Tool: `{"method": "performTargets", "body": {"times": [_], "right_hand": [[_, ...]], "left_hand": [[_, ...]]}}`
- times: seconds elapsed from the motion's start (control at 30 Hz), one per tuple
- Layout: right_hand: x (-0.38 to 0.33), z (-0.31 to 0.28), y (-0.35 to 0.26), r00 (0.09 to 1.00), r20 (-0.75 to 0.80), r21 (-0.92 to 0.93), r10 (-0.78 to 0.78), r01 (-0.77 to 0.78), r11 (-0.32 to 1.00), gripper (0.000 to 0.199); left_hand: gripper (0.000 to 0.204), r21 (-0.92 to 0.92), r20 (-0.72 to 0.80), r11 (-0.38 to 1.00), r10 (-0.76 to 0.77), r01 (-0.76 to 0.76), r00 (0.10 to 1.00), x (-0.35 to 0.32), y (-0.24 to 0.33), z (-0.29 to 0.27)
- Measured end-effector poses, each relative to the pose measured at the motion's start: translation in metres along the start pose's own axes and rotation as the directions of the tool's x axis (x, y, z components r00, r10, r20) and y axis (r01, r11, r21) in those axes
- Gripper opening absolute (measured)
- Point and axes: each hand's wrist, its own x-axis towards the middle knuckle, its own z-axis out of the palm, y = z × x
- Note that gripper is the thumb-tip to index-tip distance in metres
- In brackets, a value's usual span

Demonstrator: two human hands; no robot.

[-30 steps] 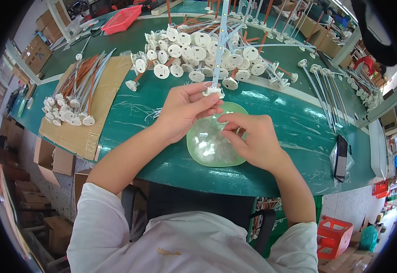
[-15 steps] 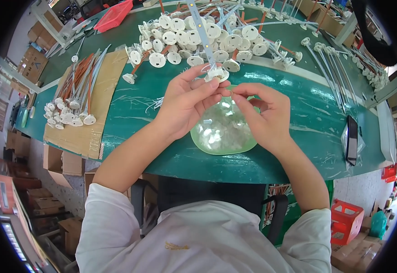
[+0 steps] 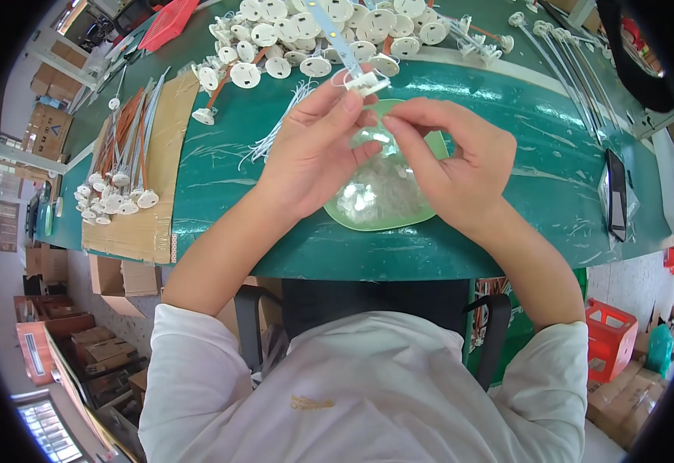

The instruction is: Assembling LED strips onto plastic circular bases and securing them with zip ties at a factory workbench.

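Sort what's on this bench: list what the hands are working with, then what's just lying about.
In hand: left hand, right hand, small white fitting, green dish.

Lying about: heap of white discs, wired discs on cardboard, dark phone, red basket.

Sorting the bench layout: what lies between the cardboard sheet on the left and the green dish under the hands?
In the head view, between cardboard sheet and green dish: bare green tabletop, loose white wires, the left hand.

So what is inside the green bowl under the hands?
The green bowl holds a heap of small clear pieces, too small to identify. The left hand and right hand cover its far part, so what lies there is hidden.
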Motion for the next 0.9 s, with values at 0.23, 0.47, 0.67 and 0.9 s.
{"method": "performTargets", "body": {"times": [0.23, 0.47, 0.67, 0.9], "right_hand": [[0.000, -0.001, 0.006, 0.980, -0.062, -0.085, -0.189, 0.184, 0.979, 0.020], [0.003, -0.004, 0.007, 0.958, -0.066, -0.133, -0.280, 0.269, 0.954, 0.023], [0.008, -0.014, 0.010, 0.925, 0.072, -0.212, -0.374, 0.380, 0.900, 0.023], [0.006, -0.012, 0.005, 0.951, 0.118, -0.185, -0.286, 0.304, 0.935, 0.021]], "left_hand": [[0.040, 0.179, 0.093, 0.983, 0.013, -0.030, 0.996, -0.005, -0.003, -0.006], [0.038, 0.182, 0.017, 0.979, 0.091, -0.093, 0.996, -0.007, -0.001, -0.003], [0.035, 0.359, -0.001, 0.922, 0.152, -0.141, 0.988, -0.003, 0.000, -0.005], [0.034, 0.375, 0.029, 0.916, 0.144, -0.145, 0.989, -0.005, 0.004, -0.008]]}}
